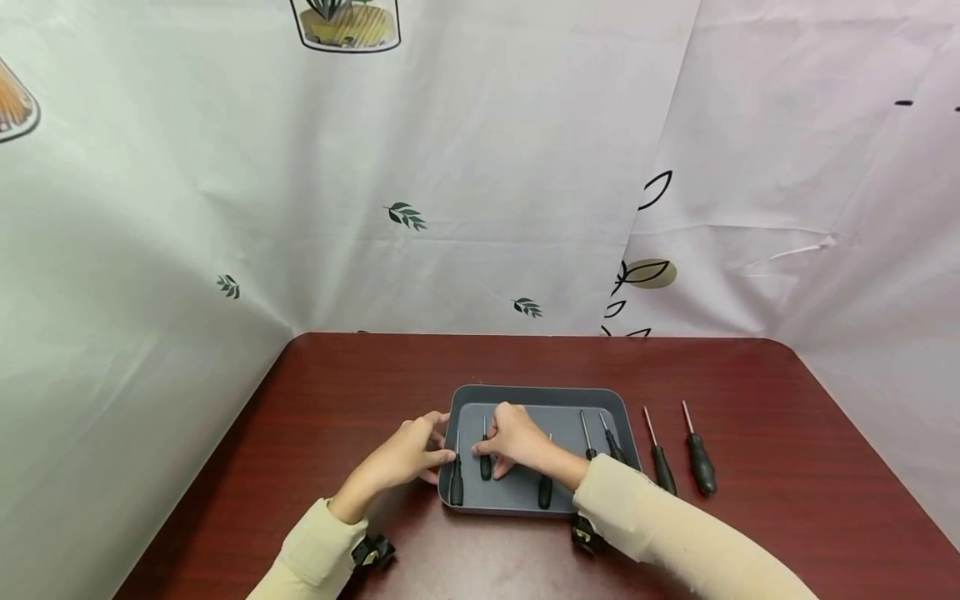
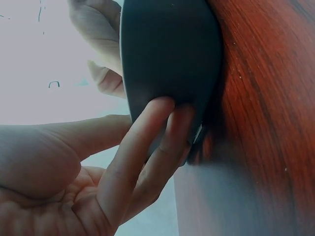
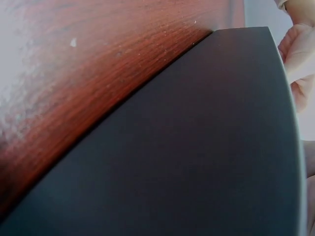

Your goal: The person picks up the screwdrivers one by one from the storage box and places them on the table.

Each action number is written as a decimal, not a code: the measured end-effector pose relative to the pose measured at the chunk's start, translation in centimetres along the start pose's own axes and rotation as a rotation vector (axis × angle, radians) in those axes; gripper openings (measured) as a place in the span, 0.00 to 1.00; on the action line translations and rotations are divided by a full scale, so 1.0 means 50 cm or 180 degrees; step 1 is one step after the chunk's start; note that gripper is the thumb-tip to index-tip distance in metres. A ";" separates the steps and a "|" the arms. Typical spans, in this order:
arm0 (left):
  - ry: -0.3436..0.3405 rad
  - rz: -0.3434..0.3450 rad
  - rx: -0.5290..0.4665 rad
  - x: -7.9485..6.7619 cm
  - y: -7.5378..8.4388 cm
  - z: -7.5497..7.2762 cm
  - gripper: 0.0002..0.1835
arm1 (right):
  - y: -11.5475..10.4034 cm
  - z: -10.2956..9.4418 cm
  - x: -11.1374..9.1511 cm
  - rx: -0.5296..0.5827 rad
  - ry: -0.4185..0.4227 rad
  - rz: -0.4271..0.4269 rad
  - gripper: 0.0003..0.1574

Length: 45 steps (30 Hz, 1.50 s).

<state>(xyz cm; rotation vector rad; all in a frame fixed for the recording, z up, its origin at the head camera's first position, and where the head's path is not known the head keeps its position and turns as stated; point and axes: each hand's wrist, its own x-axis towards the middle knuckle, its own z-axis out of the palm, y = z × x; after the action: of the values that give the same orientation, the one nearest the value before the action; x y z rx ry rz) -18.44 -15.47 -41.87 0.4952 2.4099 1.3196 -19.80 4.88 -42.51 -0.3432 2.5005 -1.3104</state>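
Note:
A dark grey rectangular tray (image 1: 517, 495) sits on the table with several black-handled screwdrivers in it. My left hand (image 1: 408, 450) grips its left wall, thumb at the rim; in the left wrist view two fingertips (image 2: 162, 104) press on the outer side. Reaching inside the tray, my right hand (image 1: 517, 435) pinches a screwdriver (image 1: 486, 468) between thumb and fingers, its shaft pointing away from me. Another screwdriver (image 1: 457, 483) lies along the left wall. The right wrist view is mostly filled by the tray's outer wall (image 3: 197, 137), and the pinching fingers are hidden there.
Two more screwdrivers, one slimmer (image 1: 662, 468) and one thicker (image 1: 701, 467), lie on the table right of the tray. Inside it, another screwdriver (image 1: 545, 492) lies near my right wrist. The reddish-brown table (image 1: 360, 375) meets a white printed cloth (image 1: 480, 167) behind.

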 end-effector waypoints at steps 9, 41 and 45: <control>-0.0008 -0.0006 0.0007 -0.001 0.001 -0.004 0.33 | -0.003 0.007 0.007 0.0023 0.0018 -0.0010 0.22; -0.0043 -0.0029 -0.0058 -0.004 -0.001 -0.003 0.34 | -0.002 0.010 0.009 -0.0383 0.0067 -0.0113 0.25; -0.0039 -0.0021 -0.0077 -0.004 0.000 -0.005 0.34 | -0.004 0.005 0.013 -0.0432 0.0121 -0.0191 0.25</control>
<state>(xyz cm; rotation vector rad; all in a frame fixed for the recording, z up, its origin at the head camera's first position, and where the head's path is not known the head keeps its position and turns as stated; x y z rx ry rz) -18.35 -15.74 -41.71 0.4868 2.3808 1.3374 -20.28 4.38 -42.58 -0.4307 2.6371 -1.1821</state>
